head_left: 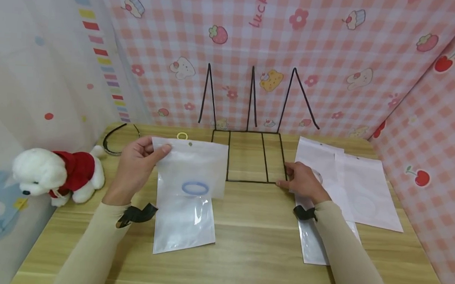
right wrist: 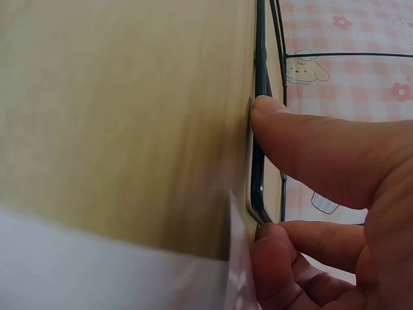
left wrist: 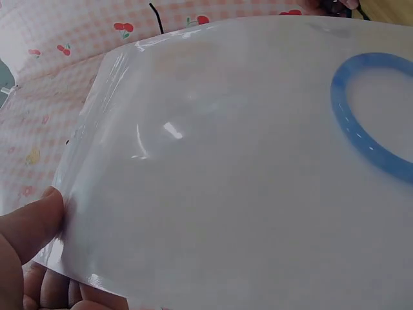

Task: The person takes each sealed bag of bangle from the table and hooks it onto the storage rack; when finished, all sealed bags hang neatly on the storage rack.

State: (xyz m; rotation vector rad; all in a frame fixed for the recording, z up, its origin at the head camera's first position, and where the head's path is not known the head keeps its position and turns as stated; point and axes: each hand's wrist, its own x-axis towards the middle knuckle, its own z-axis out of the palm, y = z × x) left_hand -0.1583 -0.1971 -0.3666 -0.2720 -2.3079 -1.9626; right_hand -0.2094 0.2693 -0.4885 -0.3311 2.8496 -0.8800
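Observation:
My left hand [head_left: 135, 165] pinches the upper left corner of a translucent white zip bag [head_left: 199, 162]. A blue bangle [left wrist: 352, 123] shows in that bag, low down in the head view. Beneath the held bag lies another clear-fronted bag [head_left: 172, 229] on the table. My right hand [head_left: 302, 180] pinches the front right corner of a black wire rack [head_left: 248, 181] between thumb and fingers, as the right wrist view shows. The rack has three upright bent prongs at its back. Several white bags [head_left: 376, 184] overlap just right of that hand, partly hidden by it.
A white toy dog [head_left: 40, 171] in a red outfit sits at the left of the wooden table [head_left: 252, 255]. Behind the left hand are a dark headband [head_left: 110, 152] and a small yellow ring [head_left: 178, 135]. A checked cloth [head_left: 236, 44] hangs behind.

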